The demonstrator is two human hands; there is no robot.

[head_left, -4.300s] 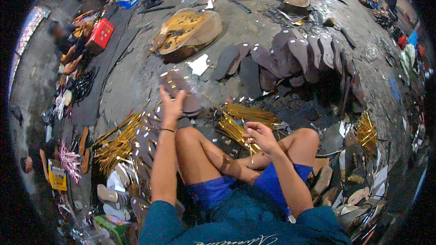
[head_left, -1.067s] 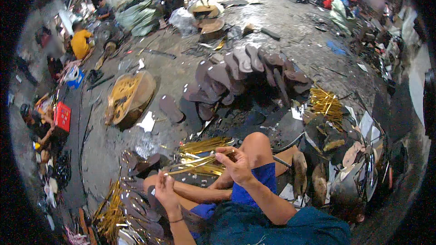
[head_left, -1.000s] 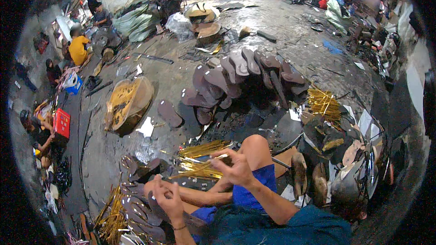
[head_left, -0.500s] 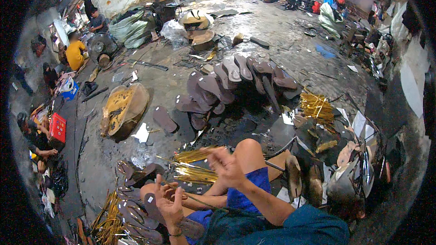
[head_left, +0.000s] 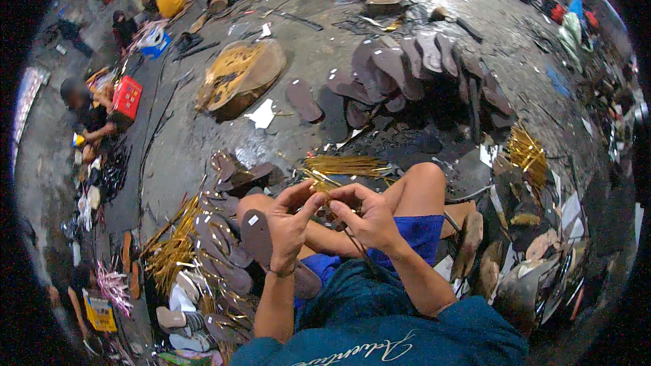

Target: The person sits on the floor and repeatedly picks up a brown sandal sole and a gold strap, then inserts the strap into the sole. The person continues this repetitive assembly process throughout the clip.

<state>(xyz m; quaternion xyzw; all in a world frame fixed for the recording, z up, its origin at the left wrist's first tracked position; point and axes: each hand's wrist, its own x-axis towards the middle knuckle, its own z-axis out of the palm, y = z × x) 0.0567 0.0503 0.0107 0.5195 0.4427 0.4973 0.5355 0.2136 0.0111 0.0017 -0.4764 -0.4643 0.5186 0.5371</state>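
I sit on the ground with my knees drawn up. My left hand [head_left: 288,222] holds a dark brown sandal sole [head_left: 256,237] against my thigh, thumb and fingers pinching near its top. My right hand [head_left: 364,213] meets it, pinching a thin gold strap [head_left: 320,186] between the fingertips. A dark cord hangs from under my right hand over my blue shorts. A bundle of gold straps [head_left: 342,165] lies just beyond my hands, beside my right knee.
Rows of dark soles [head_left: 420,64] lie fanned ahead. More soles and gold straps [head_left: 178,247] are piled at my left, another gold bundle [head_left: 527,152] at right. A round wooden block [head_left: 241,78] stands ahead left. People sit at the far left near a red box [head_left: 127,97].
My left hand came in from the pile at my left with a sole. Both hands have joined in front of me, and the view has tilted down and left.
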